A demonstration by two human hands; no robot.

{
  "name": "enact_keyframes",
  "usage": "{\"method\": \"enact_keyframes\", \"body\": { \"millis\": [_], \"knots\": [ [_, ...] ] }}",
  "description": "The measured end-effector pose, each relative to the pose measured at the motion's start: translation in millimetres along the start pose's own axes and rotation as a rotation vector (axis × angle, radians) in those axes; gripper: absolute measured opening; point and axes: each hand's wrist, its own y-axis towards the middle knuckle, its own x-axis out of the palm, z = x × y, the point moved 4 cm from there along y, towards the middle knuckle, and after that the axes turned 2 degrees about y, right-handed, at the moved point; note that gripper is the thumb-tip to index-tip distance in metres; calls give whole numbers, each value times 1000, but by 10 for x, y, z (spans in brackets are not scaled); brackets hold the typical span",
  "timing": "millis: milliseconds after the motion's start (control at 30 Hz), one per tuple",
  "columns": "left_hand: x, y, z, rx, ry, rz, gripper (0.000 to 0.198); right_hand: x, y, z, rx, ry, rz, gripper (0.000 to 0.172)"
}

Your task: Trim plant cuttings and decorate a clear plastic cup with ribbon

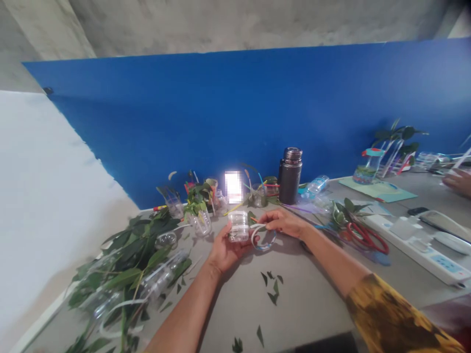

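Observation:
My left hand is closed around a short piece of clear ribbed plastic bottle, held upright over the middle of the table. Just right of it, my right hand pinches a roll of clear tape with a pale blue-white ring. The roll hangs from the fingertips close to the bottle piece; whether tape joins the two I cannot tell. Below both hands, small cut leaf pieces lie on the grey table.
Leafy branches and clear bottle pieces crowd the left side. Behind stand planted plastic cups, a bright phone and a dark thermos. At right lie red-handled scissors and a white power strip. Another person's hand shows at the far right.

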Motion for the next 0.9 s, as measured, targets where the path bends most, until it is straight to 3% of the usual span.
{"method": "enact_keyframes", "body": {
  "millis": [200, 400, 667, 900],
  "knots": [
    [10, -4, 33, 93, 12, 70, 41, 187, -10, 173, 80, 282, -169, 44],
    [64, -6, 23, 100, 12, 97, 40, 271, -41, 138, 55, 269, -151, 51],
    [10, 15, 18, 81, 17, 128, 41, 246, -69, 72, 2, 211, -29, 45],
    [-53, 55, 88, 183, -6, 177, 44, 88, -134, -142, -210, 25, 191, 36]
  ]
}}
